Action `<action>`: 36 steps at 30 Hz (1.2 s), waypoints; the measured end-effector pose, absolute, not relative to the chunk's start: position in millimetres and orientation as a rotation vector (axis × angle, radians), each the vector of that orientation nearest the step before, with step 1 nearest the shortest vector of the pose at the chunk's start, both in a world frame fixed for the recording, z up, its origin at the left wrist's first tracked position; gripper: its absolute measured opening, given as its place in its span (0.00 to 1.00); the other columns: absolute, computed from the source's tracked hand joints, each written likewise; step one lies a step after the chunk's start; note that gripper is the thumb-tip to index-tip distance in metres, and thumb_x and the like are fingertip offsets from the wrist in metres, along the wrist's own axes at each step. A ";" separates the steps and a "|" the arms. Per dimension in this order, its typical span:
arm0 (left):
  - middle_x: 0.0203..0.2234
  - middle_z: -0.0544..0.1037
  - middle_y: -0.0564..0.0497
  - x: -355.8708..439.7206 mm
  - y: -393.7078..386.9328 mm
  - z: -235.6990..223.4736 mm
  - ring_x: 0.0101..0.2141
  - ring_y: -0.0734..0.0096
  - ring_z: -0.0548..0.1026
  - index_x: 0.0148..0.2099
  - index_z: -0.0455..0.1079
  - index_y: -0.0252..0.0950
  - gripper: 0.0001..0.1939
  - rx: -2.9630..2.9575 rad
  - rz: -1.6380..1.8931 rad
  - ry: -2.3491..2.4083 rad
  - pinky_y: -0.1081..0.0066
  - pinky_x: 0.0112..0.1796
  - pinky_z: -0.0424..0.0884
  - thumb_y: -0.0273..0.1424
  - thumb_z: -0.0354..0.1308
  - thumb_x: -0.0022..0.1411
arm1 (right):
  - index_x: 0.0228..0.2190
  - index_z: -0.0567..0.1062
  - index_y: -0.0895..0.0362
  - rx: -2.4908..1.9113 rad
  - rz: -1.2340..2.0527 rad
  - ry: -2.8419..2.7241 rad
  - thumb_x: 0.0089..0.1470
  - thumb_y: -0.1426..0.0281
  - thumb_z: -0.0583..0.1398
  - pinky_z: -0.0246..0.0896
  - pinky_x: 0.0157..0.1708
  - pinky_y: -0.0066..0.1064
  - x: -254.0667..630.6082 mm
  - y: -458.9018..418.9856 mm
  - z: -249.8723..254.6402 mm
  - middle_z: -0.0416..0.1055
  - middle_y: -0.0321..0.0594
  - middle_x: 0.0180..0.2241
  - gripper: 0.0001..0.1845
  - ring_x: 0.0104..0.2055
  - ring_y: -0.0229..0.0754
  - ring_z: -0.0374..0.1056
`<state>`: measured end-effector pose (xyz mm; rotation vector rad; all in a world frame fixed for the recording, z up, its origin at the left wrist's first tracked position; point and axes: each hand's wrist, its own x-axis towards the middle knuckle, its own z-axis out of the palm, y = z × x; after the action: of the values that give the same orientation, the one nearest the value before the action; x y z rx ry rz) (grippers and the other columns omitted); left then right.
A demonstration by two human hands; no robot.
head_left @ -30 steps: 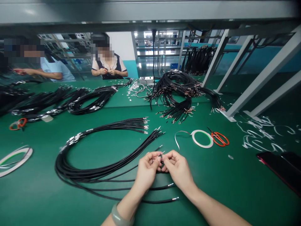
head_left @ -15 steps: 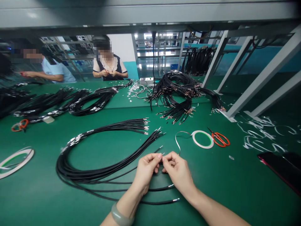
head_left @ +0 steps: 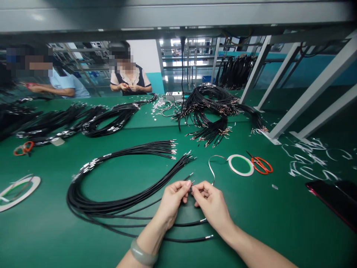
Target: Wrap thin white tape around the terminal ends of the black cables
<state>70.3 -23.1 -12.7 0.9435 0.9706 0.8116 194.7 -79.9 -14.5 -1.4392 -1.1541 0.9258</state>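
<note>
My left hand (head_left: 174, 199) is closed in a pinch around the end of a black cable (head_left: 152, 204), whose tip shows near the thumb. Facing it, my right hand (head_left: 210, 201) has thumb and forefinger pinched at the same tip. A thin tape strip (head_left: 213, 173) runs from a white tape roll (head_left: 230, 165) into the right hand; its end is hidden by the fingers. To the left curves a bundle of black cables (head_left: 92, 206) with metal-tipped ends. Two separate cables pass under my left wrist, and one ends in a silvery band (head_left: 209, 237).
Orange-handled scissors (head_left: 262, 165) lie beside the roll. Tape scraps (head_left: 306, 160) and a dark phone-like object (head_left: 334, 201) are at right. Cable coils (head_left: 209, 98) fill the back, near metal posts (head_left: 256, 70). Two co-workers (head_left: 131, 80) sit opposite. Another tape roll (head_left: 36, 183) lies left.
Both hands stay almost in place, with only a slight shift of the fingers and left forearm. The tape strip has moved very slightly. The cables lie as before.
</note>
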 end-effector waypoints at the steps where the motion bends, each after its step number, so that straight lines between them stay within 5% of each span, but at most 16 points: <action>1: 0.18 0.70 0.56 70.2 -23.0 -12.9 0.18 0.83 0.60 0.30 0.76 0.31 0.14 0.940 0.807 0.970 0.79 0.22 0.56 0.39 0.66 0.51 | 0.28 0.74 0.56 -1.441 0.922 -1.163 0.58 0.63 0.57 0.61 0.23 0.27 194.5 -80.2 -14.1 0.75 0.37 0.23 0.11 0.22 0.40 0.70; 9: 0.16 0.68 0.57 68.9 -23.5 -14.3 0.17 0.84 0.58 0.30 0.76 0.29 0.14 0.900 0.825 0.978 0.80 0.20 0.55 0.37 0.67 0.50 | 0.29 0.74 0.56 -1.441 0.930 -1.202 0.59 0.63 0.56 0.60 0.22 0.26 193.0 -81.5 -12.3 0.76 0.38 0.24 0.12 0.21 0.39 0.68; 15: 0.27 0.77 0.50 65.2 -21.4 -12.1 0.23 0.79 0.70 0.40 0.76 0.31 0.17 1.011 0.807 0.946 0.77 0.29 0.67 0.34 0.69 0.48 | 0.29 0.73 0.56 -1.470 0.929 -1.133 0.58 0.63 0.58 0.61 0.23 0.26 197.1 -79.8 -18.2 0.75 0.37 0.24 0.11 0.22 0.39 0.69; 22: 0.23 0.79 0.49 67.7 -20.9 -18.7 0.24 0.73 0.75 0.34 0.77 0.31 0.11 1.129 0.859 1.047 0.75 0.28 0.71 0.33 0.68 0.49 | 0.29 0.73 0.57 -1.467 0.926 -1.132 0.58 0.61 0.57 0.61 0.22 0.27 198.7 -79.6 -18.5 0.75 0.39 0.24 0.12 0.21 0.39 0.69; 36: 0.15 0.76 0.51 66.1 -22.2 -9.8 0.17 0.77 0.72 0.32 0.74 0.28 0.16 1.069 0.790 1.000 0.78 0.22 0.69 0.38 0.68 0.48 | 0.30 0.72 0.57 -1.428 0.958 -1.139 0.59 0.63 0.56 0.55 0.17 0.23 199.4 -79.8 -15.0 0.70 0.34 0.22 0.11 0.18 0.34 0.62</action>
<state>66.1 -22.2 -9.8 1.0691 0.9999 0.7900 199.4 -79.8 -15.0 -1.4279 -1.1391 0.9585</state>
